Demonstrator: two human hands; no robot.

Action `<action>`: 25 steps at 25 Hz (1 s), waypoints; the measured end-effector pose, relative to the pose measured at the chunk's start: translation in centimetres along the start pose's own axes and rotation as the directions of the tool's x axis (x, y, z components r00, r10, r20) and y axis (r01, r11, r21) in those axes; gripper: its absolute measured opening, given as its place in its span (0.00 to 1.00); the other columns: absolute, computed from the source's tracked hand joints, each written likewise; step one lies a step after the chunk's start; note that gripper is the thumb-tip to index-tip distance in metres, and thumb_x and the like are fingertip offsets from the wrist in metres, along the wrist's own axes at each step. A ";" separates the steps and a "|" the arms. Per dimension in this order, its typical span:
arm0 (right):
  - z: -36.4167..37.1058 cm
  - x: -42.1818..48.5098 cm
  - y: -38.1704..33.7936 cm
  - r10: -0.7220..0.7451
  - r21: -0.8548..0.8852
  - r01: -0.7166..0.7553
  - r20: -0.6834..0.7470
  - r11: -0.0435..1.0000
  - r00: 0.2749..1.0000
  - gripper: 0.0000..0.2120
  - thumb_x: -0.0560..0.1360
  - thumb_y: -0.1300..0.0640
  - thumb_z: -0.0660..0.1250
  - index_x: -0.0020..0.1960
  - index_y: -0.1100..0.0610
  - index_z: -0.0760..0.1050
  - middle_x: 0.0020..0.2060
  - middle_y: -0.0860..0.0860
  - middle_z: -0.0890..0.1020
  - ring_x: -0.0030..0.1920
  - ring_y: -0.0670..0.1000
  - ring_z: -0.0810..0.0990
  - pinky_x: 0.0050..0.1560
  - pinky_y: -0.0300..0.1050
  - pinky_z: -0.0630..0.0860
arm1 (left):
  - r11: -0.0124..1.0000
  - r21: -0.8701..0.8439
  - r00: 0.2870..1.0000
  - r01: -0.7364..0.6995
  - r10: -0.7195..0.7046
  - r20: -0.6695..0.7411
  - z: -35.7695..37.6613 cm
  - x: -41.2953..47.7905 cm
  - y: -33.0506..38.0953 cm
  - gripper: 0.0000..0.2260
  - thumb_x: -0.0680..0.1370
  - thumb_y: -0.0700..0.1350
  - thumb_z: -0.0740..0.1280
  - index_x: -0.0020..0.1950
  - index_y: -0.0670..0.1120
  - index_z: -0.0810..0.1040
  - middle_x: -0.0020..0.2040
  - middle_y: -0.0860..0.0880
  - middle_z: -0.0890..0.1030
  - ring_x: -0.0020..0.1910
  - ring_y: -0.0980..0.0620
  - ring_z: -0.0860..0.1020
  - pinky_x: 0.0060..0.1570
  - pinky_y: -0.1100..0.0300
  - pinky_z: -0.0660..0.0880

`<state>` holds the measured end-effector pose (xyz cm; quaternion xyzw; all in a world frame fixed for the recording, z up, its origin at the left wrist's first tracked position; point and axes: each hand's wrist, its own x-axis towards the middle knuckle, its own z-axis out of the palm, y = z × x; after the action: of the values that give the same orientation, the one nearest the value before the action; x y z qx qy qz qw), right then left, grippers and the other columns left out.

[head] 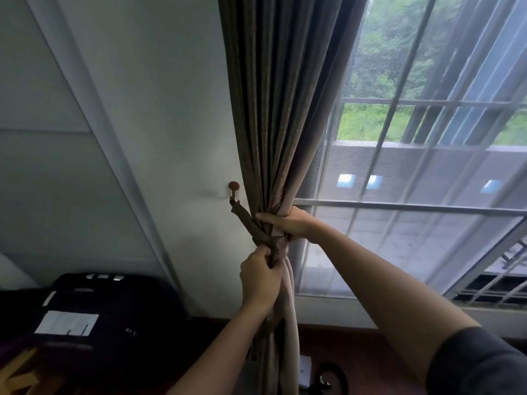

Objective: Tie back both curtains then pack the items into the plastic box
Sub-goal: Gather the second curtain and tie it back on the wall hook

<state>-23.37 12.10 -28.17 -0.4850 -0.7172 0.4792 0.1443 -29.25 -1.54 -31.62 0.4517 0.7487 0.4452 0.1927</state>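
Nearest to me, a dark sleeve (pixel 479 363) covers the right upper arm, and both bare forearms reach up and forward. One dark case (pixel 114 306) sits low on the left with a white label (pixel 67 323) on top; I can't tell what is in it.

Two hands are at work. The left hand (pixel 261 276) is the lower one, fingers curled tight round the fabric just under the band. The right hand (pixel 288 223) is above it, clamped round the gathered bundle, thumb across the front.

I count one curtain (pixel 273 109), brown, bunched into a narrow neck between the two hands, its tail hanging down to the reddish floor (pixel 356 352). One tieback (pixel 275 242) wraps that neck, and its strap runs up and left to one round-headed hook (pixel 233 186) on the white wall (pixel 171 124).

The hook stands just left of the curtain's left edge. The curtain's right edge lies against the barred window (pixel 427 208), with greenery beyond.
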 end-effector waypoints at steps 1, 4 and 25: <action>-0.3 -0.2 0.0 -0.001 -0.002 0.001 0.007 1.000 1.000 0.36 0.58 0.29 0.69 0.59 0.49 0.76 0.52 0.52 0.81 0.50 0.54 0.81 0.48 0.54 0.82 | 0.999 -0.052 1.000 -0.007 0.007 0.007 0.5 -0.1 -0.1 0.05 0.75 0.44 0.69 0.40 0.46 0.76 0.40 0.50 0.82 0.38 0.55 0.77 0.42 0.63 0.73; -0.6 -0.1 0.5 0.016 0.002 -0.016 0.015 1.000 1.000 0.37 0.60 0.30 0.68 0.62 0.50 0.74 0.54 0.53 0.80 0.51 0.55 0.81 0.49 0.54 0.82 | 0.991 -0.109 0.994 -0.071 0.062 -0.090 1.6 -0.7 -0.4 0.06 0.74 0.44 0.70 0.40 0.43 0.79 0.38 0.50 0.83 0.35 0.58 0.76 0.37 0.72 0.69; -0.4 1.4 0.8 0.030 0.048 -0.039 0.164 0.998 0.986 0.36 0.59 0.29 0.66 0.58 0.53 0.77 0.53 0.54 0.83 0.52 0.54 0.82 0.56 0.55 0.79 | 0.946 -0.138 0.914 -0.292 0.234 -0.330 3.9 1.2 -2.0 0.08 0.68 0.38 0.76 0.39 0.39 0.78 0.42 0.46 0.74 0.36 0.59 0.71 0.43 0.80 0.67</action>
<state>-23.38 13.58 -28.96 -0.4524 -0.7056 0.5381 0.0891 -28.19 0.99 -35.23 0.4535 0.6570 0.5999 0.0522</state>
